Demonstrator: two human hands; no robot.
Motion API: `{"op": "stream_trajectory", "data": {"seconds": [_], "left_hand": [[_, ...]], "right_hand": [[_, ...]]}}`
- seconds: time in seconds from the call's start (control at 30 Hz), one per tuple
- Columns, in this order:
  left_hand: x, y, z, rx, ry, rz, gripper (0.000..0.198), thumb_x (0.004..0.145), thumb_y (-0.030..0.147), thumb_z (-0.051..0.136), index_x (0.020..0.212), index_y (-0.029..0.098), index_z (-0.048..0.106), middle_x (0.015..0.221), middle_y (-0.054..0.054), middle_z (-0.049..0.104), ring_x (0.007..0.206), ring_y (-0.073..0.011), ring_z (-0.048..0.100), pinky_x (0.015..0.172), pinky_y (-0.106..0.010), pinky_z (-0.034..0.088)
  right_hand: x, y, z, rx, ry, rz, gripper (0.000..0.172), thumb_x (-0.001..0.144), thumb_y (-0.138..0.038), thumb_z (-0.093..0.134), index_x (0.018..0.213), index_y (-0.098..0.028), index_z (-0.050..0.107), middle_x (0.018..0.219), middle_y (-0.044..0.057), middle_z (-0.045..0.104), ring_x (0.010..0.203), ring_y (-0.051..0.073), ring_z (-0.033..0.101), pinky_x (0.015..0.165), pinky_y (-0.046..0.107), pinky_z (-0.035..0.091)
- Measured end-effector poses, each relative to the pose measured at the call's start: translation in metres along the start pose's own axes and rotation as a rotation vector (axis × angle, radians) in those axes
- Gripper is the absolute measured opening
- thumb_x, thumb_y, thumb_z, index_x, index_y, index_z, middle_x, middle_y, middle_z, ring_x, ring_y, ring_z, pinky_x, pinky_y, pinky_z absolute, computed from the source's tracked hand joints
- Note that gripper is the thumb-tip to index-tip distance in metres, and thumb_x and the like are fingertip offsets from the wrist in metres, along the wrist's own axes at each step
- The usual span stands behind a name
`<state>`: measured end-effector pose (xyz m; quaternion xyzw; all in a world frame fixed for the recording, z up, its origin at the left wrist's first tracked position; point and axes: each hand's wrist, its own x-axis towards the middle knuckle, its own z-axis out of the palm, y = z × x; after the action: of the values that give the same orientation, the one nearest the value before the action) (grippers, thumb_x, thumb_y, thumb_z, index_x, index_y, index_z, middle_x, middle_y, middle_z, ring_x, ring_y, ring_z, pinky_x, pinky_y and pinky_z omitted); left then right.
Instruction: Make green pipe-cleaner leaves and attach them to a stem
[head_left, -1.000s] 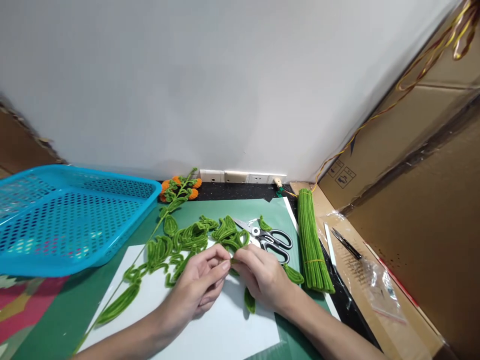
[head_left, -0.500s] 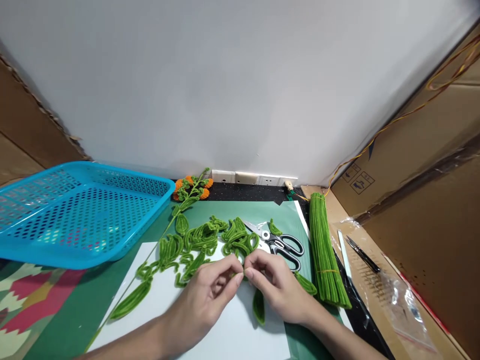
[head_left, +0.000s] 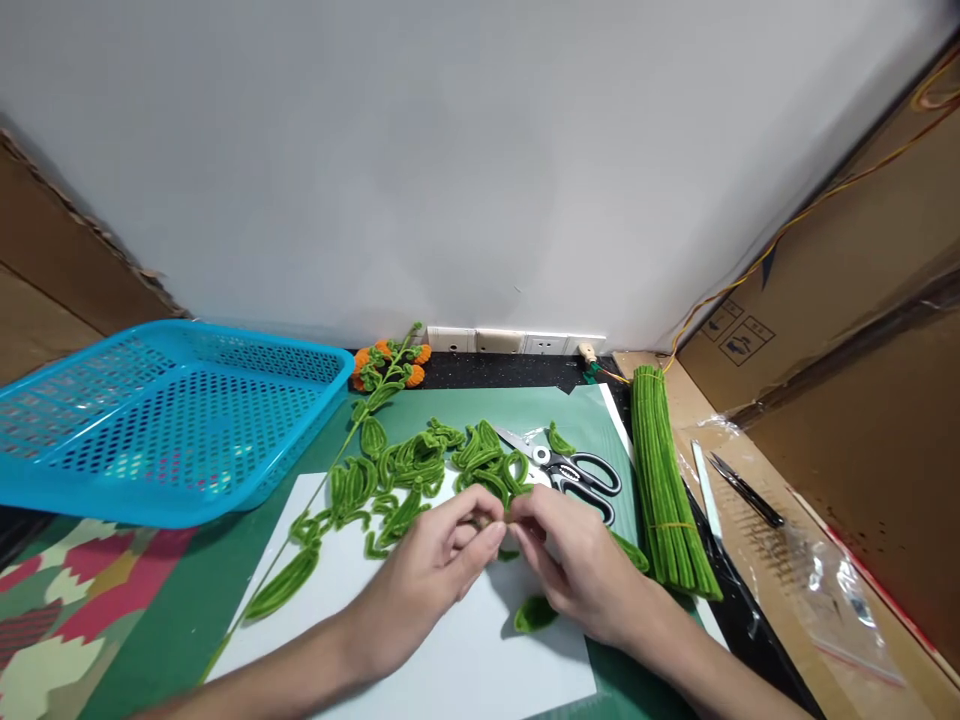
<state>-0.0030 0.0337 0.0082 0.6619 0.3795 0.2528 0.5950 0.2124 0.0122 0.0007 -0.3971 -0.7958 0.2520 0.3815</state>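
My left hand (head_left: 442, 560) and my right hand (head_left: 574, 555) meet fingertip to fingertip above a white sheet (head_left: 465, 650). Both are closed in a pinch on a green pipe cleaner (head_left: 508, 553), mostly hidden by the fingers. A green pipe-cleaner leaf (head_left: 535, 614) shows under my right hand; whether it joins the held piece I cannot tell. Just beyond the fingers lie curled green pipe-cleaner pieces (head_left: 416, 462) in a heap. Black-handled scissors (head_left: 559, 468) lie partly open behind my right hand. A long stem with leaves (head_left: 285, 582) runs along the left of the sheet.
A blue perforated basket (head_left: 247, 490) stands at the left. Orange pipe-cleaner flowers (head_left: 412, 376) lie near the wall sockets (head_left: 499, 342). A tied bundle of green pipe cleaners (head_left: 667, 490) is at the right, beside tweezers (head_left: 746, 490), a plastic bag (head_left: 847, 610) and cardboard (head_left: 840, 380).
My hands stay pinched together, the right turning further over. The leaf beneath it has swung from upright to nearly sideways. The whole view has shifted slightly.
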Motion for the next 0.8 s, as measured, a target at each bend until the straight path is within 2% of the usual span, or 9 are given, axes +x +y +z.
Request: {"op": "stream_trajectory", "data": {"seconds": [0.1,0.17,0.27,0.37,0.47,0.53,0.63,0.73,0.8], "left_hand": [[0.002,-0.001,0.004,-0.358,-0.117,-0.188,0.042,0.105,0.062,0.057,0.1,0.021,0.054,0.068,0.007,0.049,0.045,-0.0053,0.034,0.039,-0.018,0.021],[0.004,-0.005,0.004,-0.444,-0.154,-0.197,0.044,0.102,0.063,0.063,0.098,0.021,0.051,0.067,0.008,0.049,0.042,-0.0038,0.031,0.038,-0.016,0.019],[0.005,-0.013,0.003,-0.495,-0.168,-0.172,0.041,0.101,0.059,0.068,0.103,0.022,0.05,0.069,0.009,0.05,0.043,-0.0018,0.025,0.038,-0.015,0.017],[0.004,-0.017,0.001,-0.498,-0.181,-0.171,0.038,0.103,0.056,0.067,0.104,0.023,0.048,0.07,0.01,0.047,0.046,-0.0018,0.02,0.042,-0.016,0.014],[0.001,-0.015,-0.002,-0.388,-0.161,-0.148,0.036,0.105,0.055,0.065,0.101,0.022,0.049,0.065,0.01,0.041,0.05,-0.0049,0.024,0.045,-0.018,0.018],[-0.002,-0.01,-0.003,-0.254,-0.141,-0.093,0.035,0.106,0.054,0.062,0.099,0.021,0.053,0.064,0.009,0.037,0.055,-0.0074,0.031,0.049,-0.02,0.023],[-0.003,-0.002,-0.005,-0.02,-0.126,0.0,0.034,0.108,0.05,0.058,0.095,0.019,0.057,0.071,0.006,0.042,0.064,-0.0099,0.039,0.056,-0.021,0.031],[-0.002,-0.001,-0.007,0.243,-0.073,0.159,0.028,0.111,0.038,0.051,0.091,0.019,0.058,0.073,0.004,0.047,0.065,-0.011,0.043,0.059,-0.023,0.034],[-0.001,-0.005,-0.009,0.472,-0.024,0.382,0.022,0.109,0.022,0.05,0.088,0.019,0.057,0.071,0.003,0.048,0.061,-0.011,0.042,0.057,-0.026,0.032]], "right_hand": [[-0.002,0.006,-0.001,-0.291,0.048,-0.287,0.017,0.111,-0.012,0.045,0.108,-0.017,0.061,0.085,0.005,0.063,0.076,0.018,0.051,0.069,0.031,0.043],[-0.002,0.01,-0.002,-0.364,0.05,-0.354,0.016,0.11,-0.011,0.047,0.109,-0.016,0.062,0.083,0.005,0.063,0.073,0.018,0.05,0.067,0.031,0.044],[-0.002,0.014,-0.004,-0.353,0.033,-0.363,0.013,0.11,-0.013,0.05,0.112,-0.016,0.062,0.088,0.007,0.067,0.076,0.019,0.056,0.07,0.031,0.048],[-0.001,0.016,-0.004,-0.265,0.0,-0.304,0.012,0.111,-0.016,0.049,0.114,-0.017,0.061,0.092,0.008,0.069,0.082,0.019,0.06,0.073,0.031,0.05],[0.0,0.014,-0.006,-0.137,-0.041,-0.243,0.013,0.113,-0.02,0.048,0.111,-0.018,0.061,0.093,0.007,0.068,0.082,0.018,0.058,0.073,0.029,0.049],[0.001,0.011,-0.008,-0.012,-0.086,-0.152,0.012,0.113,-0.023,0.05,0.108,-0.019,0.06,0.093,0.005,0.066,0.081,0.016,0.057,0.072,0.027,0.048],[0.002,0.003,-0.013,0.171,-0.161,0.051,0.013,0.11,-0.027,0.056,0.1,-0.021,0.06,0.086,-0.001,0.061,0.075,0.013,0.053,0.068,0.024,0.043],[0.004,-0.004,-0.014,0.326,-0.171,0.237,0.017,0.107,-0.031,0.059,0.094,-0.02,0.062,0.079,-0.003,0.056,0.07,0.012,0.049,0.065,0.024,0.039],[0.005,-0.006,-0.009,0.446,-0.143,0.348,0.021,0.105,-0.036,0.064,0.092,-0.019,0.063,0.076,-0.004,0.055,0.068,0.011,0.048,0.063,0.024,0.037]]}}
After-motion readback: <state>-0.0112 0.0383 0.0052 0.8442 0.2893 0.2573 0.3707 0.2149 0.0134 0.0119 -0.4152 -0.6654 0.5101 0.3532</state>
